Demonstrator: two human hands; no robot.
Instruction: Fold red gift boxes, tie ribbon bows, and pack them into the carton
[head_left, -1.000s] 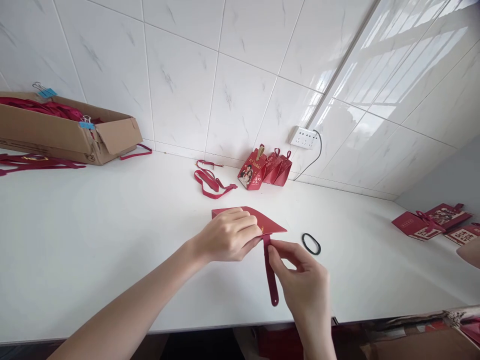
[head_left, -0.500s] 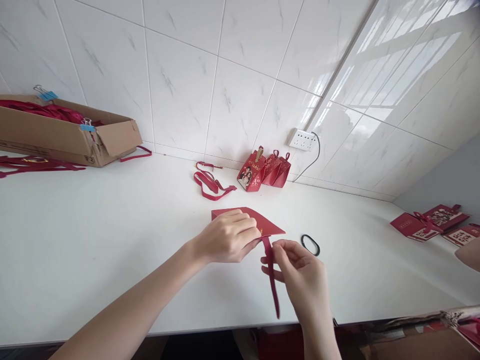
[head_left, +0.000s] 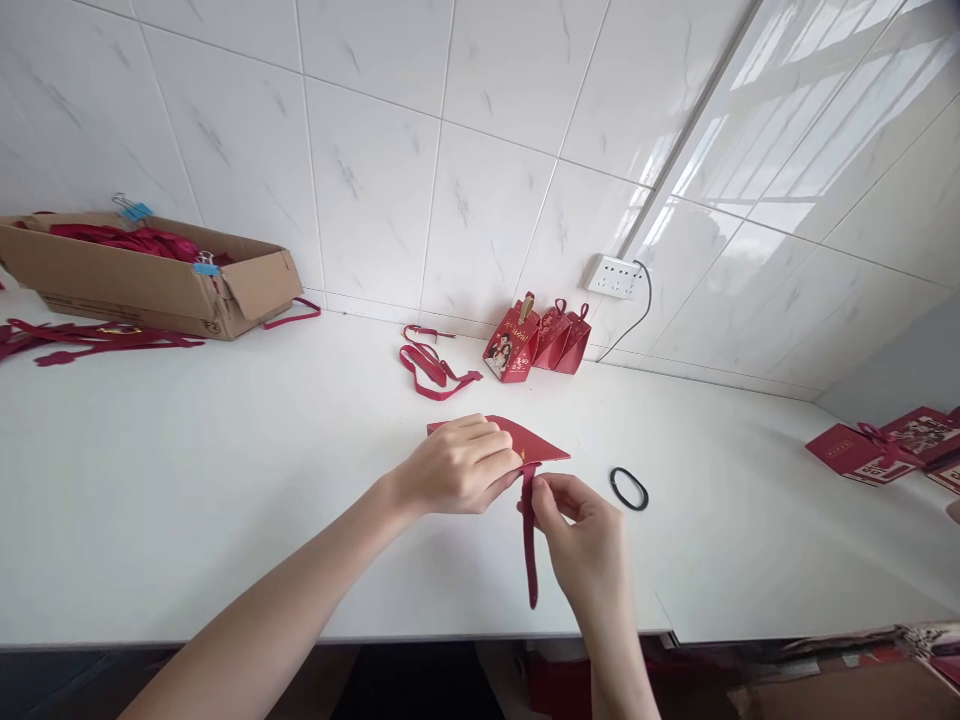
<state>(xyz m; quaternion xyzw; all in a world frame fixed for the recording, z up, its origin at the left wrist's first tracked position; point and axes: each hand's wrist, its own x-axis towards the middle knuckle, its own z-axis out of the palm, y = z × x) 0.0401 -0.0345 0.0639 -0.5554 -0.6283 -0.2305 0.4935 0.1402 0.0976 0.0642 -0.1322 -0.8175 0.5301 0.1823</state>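
Note:
A flat red paper box blank (head_left: 538,442) lies on the white counter (head_left: 225,480) in front of me. My left hand (head_left: 456,468) presses down on it, fingers curled over its near edge. My right hand (head_left: 583,545) pinches a dark red ribbon strip (head_left: 529,545) right at the edge of the blank. The strip hangs down toward the counter's front edge.
A black hair tie (head_left: 628,488) lies right of my hands. Three folded red gift boxes (head_left: 534,342) and loose red ribbons (head_left: 431,363) sit by the tiled wall. A cardboard box of ribbons (head_left: 150,275) stands far left. More red boxes (head_left: 881,447) lie at far right.
My right hand has shifted its pinch up along the ribbon strip, close to the blank's edge. The camera view moved a little; the left hand stays on the blank.

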